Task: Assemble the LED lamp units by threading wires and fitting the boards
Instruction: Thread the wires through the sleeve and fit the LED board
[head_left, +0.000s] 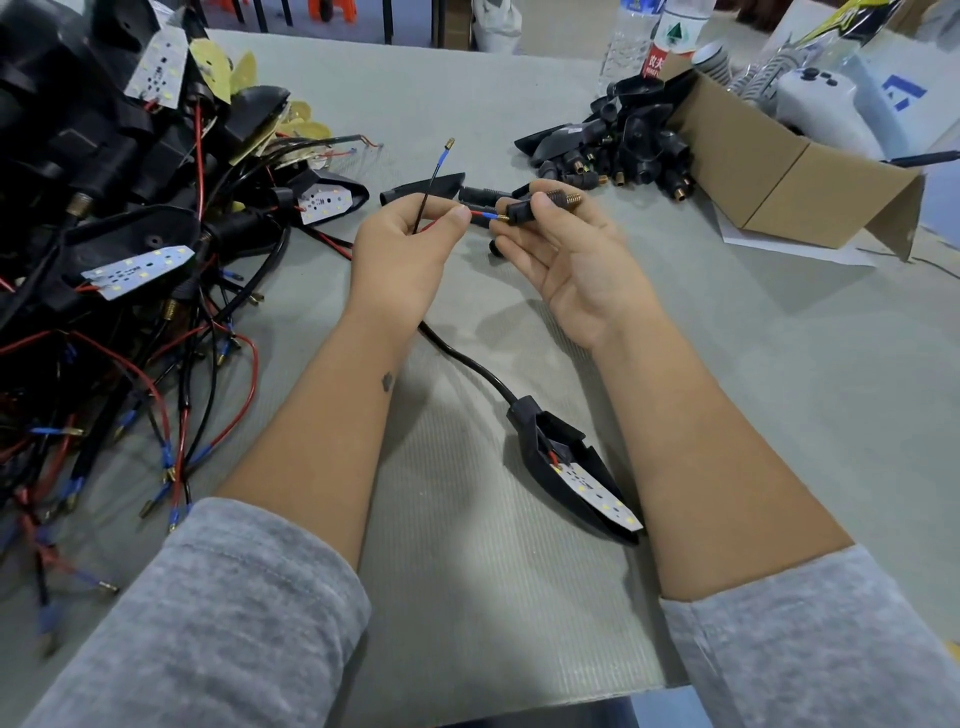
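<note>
My left hand (408, 236) pinches two thin wires: a red wire (480, 213) with a blue sleeve and brass tip, and a black wire (431, 182) that sticks up and away with its own blue-sleeved tip. My right hand (566, 249) holds a small black stem fitting (530, 208) with a brass threaded end between thumb and fingers. The red wire's brass tip sits at the mouth of that fitting. A thick black cable (467, 358) runs from under my left hand down to a black lamp housing (561, 462) with a white LED board (597, 493) in it.
A big tangle of wired lamp units (119, 249) fills the left side. Loose black stem fittings (618, 150) lie at the back right beside an open cardboard box (769, 166). Two black parts (431, 187) lie just beyond my hands. Water bottles (649, 36) stand at the far edge.
</note>
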